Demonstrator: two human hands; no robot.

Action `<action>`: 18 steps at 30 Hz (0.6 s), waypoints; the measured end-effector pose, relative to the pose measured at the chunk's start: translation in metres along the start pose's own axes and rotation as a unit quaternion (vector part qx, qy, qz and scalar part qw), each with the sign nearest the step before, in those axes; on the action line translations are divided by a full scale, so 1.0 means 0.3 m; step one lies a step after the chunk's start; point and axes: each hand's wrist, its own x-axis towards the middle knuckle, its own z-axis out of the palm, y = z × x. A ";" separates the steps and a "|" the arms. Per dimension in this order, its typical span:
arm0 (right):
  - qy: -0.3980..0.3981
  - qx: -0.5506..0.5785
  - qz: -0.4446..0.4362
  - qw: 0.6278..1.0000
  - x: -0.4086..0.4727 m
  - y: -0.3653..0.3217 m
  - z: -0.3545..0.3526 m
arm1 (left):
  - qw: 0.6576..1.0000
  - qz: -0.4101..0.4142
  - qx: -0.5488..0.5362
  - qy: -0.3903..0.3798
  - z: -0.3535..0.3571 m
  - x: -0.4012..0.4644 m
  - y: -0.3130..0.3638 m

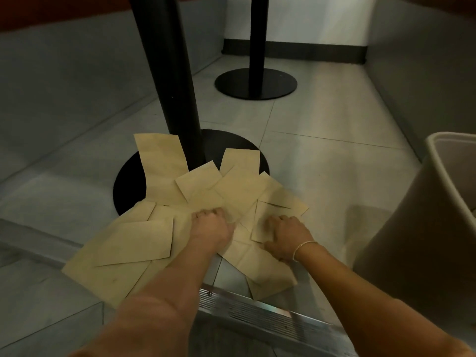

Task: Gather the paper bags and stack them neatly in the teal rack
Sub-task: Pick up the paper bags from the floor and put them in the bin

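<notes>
We see both hands on the scattered paper bags [180,191]: left hand [212,226] curled, gripping one; right hand [284,234] pressing flat (rack unseen).

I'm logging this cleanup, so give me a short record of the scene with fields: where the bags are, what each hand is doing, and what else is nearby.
bags: paper bags scattered flat and overlapping on the tiled floor, some on the black pole base
left hand: left hand fingers curled, on the pile
right hand: right hand resting on a bag, bracelet at wrist
nearby: beige bin at right; second pole base farther back
teal rack: not in view
</notes>
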 end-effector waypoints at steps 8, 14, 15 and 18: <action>0.010 -0.056 -0.041 0.998 -0.015 -0.019 0.008 | 0.997 0.024 -0.071 -0.006 -0.015 0.007 -0.040; 0.037 -0.096 -0.025 0.994 -0.061 -0.037 0.004 | 0.990 0.005 -0.135 -0.047 -0.064 0.008 -0.046; 0.042 -0.106 -0.019 0.993 -0.074 -0.041 0.001 | 0.992 0.005 -0.126 -0.028 -0.077 0.006 -0.043; 0.059 -0.106 -0.001 0.993 -0.117 -0.054 -0.021 | 0.994 0.017 -0.084 0.064 -0.134 -0.013 -0.022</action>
